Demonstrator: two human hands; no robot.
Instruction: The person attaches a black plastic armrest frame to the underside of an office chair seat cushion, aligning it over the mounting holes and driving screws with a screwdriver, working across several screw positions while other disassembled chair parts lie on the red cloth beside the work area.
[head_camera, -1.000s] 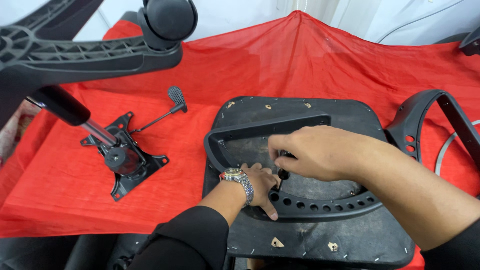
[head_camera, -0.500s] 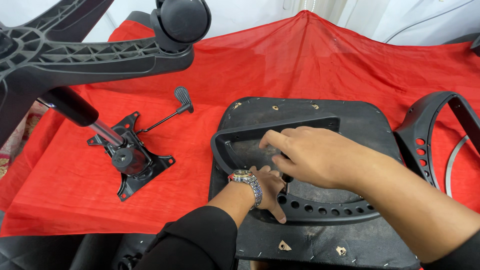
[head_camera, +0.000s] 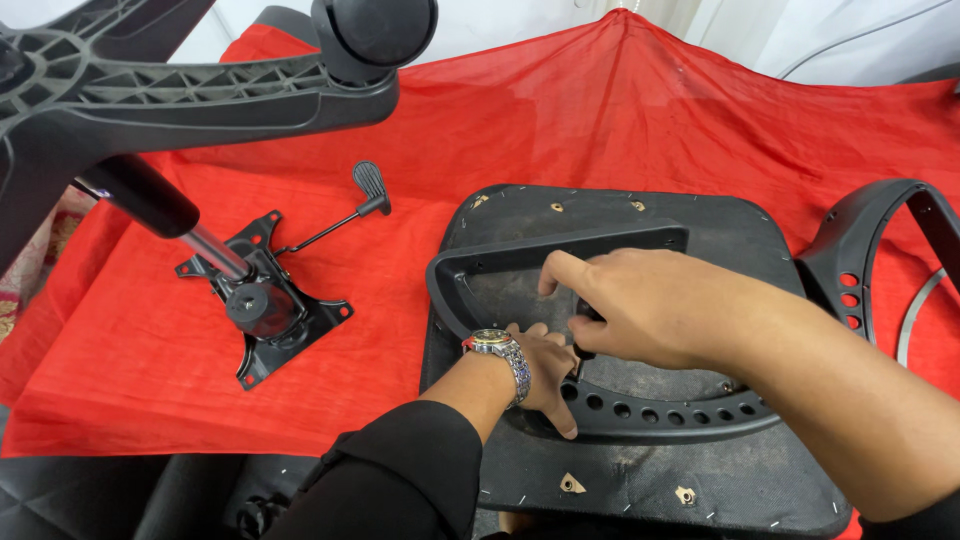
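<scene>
A black seat base (head_camera: 700, 225) lies upside down on the red cloth. A curved black plastic armrest bracket (head_camera: 520, 262) with a row of holes rests on it. My left hand (head_camera: 545, 368), with a metal watch on its wrist, lies flat on the bracket's left curve, fingers spread and pressing down. My right hand (head_camera: 650, 305) reaches across from the right. Its thumb and fingers are pinched on a small black part (head_camera: 583, 348) at the bracket, right above the left fingers. The index finger points to the bracket's inner edge. What the part is cannot be told.
A chair's black star base with a caster (head_camera: 375, 35) hangs over the upper left. Its gas cylinder stands in a black tilt mechanism (head_camera: 265, 310) with a lever (head_camera: 368, 185). A second black armrest bracket (head_camera: 870, 255) lies at the right. The red cloth (head_camera: 620, 110) covers the surface.
Both hands stay at the same spot on the bracket. The right index finger has stretched out a little, and the view has shifted slightly.
</scene>
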